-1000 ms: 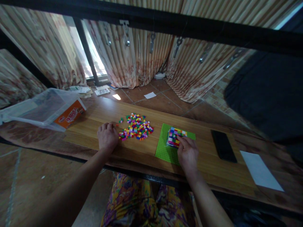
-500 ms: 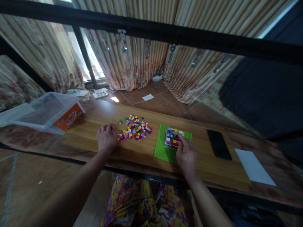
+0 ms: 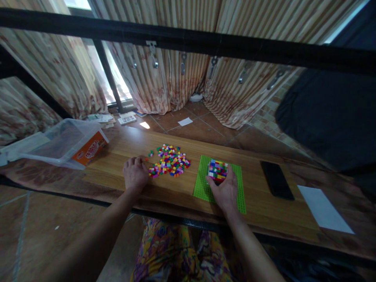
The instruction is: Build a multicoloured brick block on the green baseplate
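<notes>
My right hand [image 3: 226, 190] grips a block of multicoloured toy bricks [image 3: 217, 169], thumb on its near left side and fingers along its right. The block sits over a green studded baseplate [image 3: 202, 188]; whether it is fixed there I cannot tell. To the left, my left hand [image 3: 135, 173] rests on the wooden board with its fingers curled under. What those fingers hold, if anything, is hidden. Just right of them spreads a pile of small loose bricks [image 3: 172, 161] in many colours, with a few strays at its left edge.
A clear plastic box [image 3: 63, 143] with an orange label stands at the far left. Right of the baseplate lie a black phone [image 3: 276, 180] and a white sheet of paper [image 3: 324, 209]. A dark rail [image 3: 188, 37] crosses in front of the curtains.
My right hand has shifted from the block's near right corner to a wider grip around its sides. My left hand stays curled beside the pile. The view has moved slightly.
</notes>
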